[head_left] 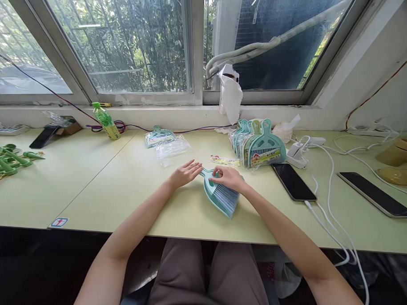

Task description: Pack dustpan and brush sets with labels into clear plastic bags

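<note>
A teal dustpan lies at a slant near the table's front edge, with a small hand brush nested in it, grey bristles toward me. My right hand is closed over the upper part of the brush, thumb and forefinger curled together. On the other side, my left hand has its fingers stretched out flat, their tips at the end of the dustpan handle. Just beyond lies a yellow printed label strip. A clear plastic bag is spread out farther left.
Several bagged dustpan sets stand at the back right, another wrapped set at the back left. Rightward are a phone, a second dark device, white cables and a power strip. Leftward are a green bottle and green plastic pieces.
</note>
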Available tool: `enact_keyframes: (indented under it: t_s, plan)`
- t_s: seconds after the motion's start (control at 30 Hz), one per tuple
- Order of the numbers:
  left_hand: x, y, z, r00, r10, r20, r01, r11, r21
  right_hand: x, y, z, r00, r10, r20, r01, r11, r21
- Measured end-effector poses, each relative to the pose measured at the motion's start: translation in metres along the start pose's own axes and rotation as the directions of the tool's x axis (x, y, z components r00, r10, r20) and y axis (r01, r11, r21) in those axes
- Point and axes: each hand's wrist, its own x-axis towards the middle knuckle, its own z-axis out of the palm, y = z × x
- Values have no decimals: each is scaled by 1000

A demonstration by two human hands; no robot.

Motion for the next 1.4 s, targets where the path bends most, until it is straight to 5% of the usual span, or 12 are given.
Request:
enact_keyframes:
  t_s: [0.3, 0.47, 0.53, 0.6, 0.63, 0.73, 0.83, 0.93, 1.03, 1.13, 1.23, 1.4]
  plan:
    - [-2, 2, 2, 997, 41, 66, -41, 999, 3, -1, 5, 4, 998, -29, 62, 32, 998, -49]
    - [6, 10, -2, 977, -214, 8, 212, 965, -154, -3, -1, 6, 999, 4, -41, -6, 999, -48]
    - [12, 15, -5, 906, -404, -126, 364, 896, -255, -5, -4, 7, 991, 36, -132, -37, 999, -5]
    - [19, 19, -6, 779, -602, -173, 468, 743, -477, -6, -6, 8, 971, 66, -229, -55, 997, 52]
    - [22, 21, -7, 745, -661, -88, 480, 623, -618, -6, -7, 9, 959, 77, -273, -57, 995, 82]
    - [27, 30, -5, 796, -453, 402, 512, 147, -847, -6, -6, 12, 932, 99, -348, -52, 988, 142]
    - [29, 43, 2, 780, -267, 566, 568, -78, -820, -5, -2, 16, 934, 87, -347, -33, 987, 158]
    - [30, 50, 13, 670, -451, 590, 530, -267, -805, -3, 4, 16, 891, 88, -445, 17, 974, 226]
    - [30, 39, 20, 478, -626, 616, 424, -449, -786, 1, 12, 13, 772, 125, -623, 62, 961, 269]
    - [25, 16, 19, 297, -768, 568, 289, -494, -820, 7, 24, 13, 703, 131, -699, 89, 959, 270]
    - [19, -4, 15, 211, -837, 504, 179, -474, -862, 15, 37, 22, 756, 131, -641, 62, 961, 270]
    - [15, -10, 12, 255, -863, 436, 134, -415, -900, 18, 49, 41, 964, 89, -252, -119, 987, -107]
